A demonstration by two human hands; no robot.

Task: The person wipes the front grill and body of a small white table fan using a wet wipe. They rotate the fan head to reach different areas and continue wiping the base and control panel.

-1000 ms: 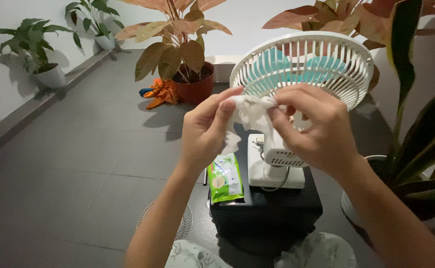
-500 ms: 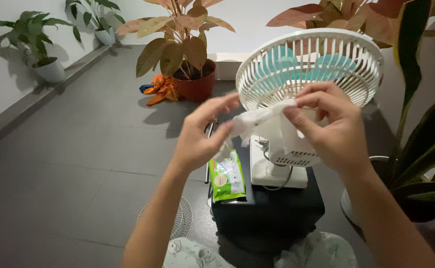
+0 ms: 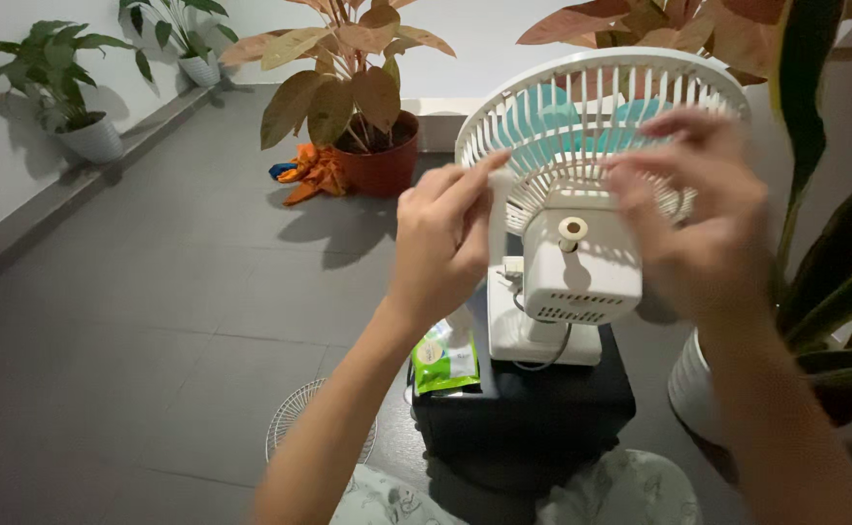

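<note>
A white desk fan (image 3: 581,277) with teal blades stands on a black box (image 3: 533,408), its rear grille facing me. My left hand (image 3: 440,243) is raised beside the grille's left edge and pinches a white wipe (image 3: 497,219) that hangs down past its fingers. My right hand (image 3: 703,219) is blurred in front of the grille's right side, fingers curled; whether it holds the wipe's other end I cannot tell. A green pack of wipes (image 3: 445,362) lies on the box's left edge, below my left wrist.
A round wire fan guard (image 3: 295,420) lies on the grey tiled floor left of the box. A red-potted plant (image 3: 372,156) and an orange cloth (image 3: 311,173) sit behind. White-potted plants (image 3: 86,136) line the left wall; a large plant (image 3: 834,292) crowds the right.
Both hands have risen from in front of the fan's base to its grille and moved apart. The wipe, bunched between them before, now hangs from my left hand.
</note>
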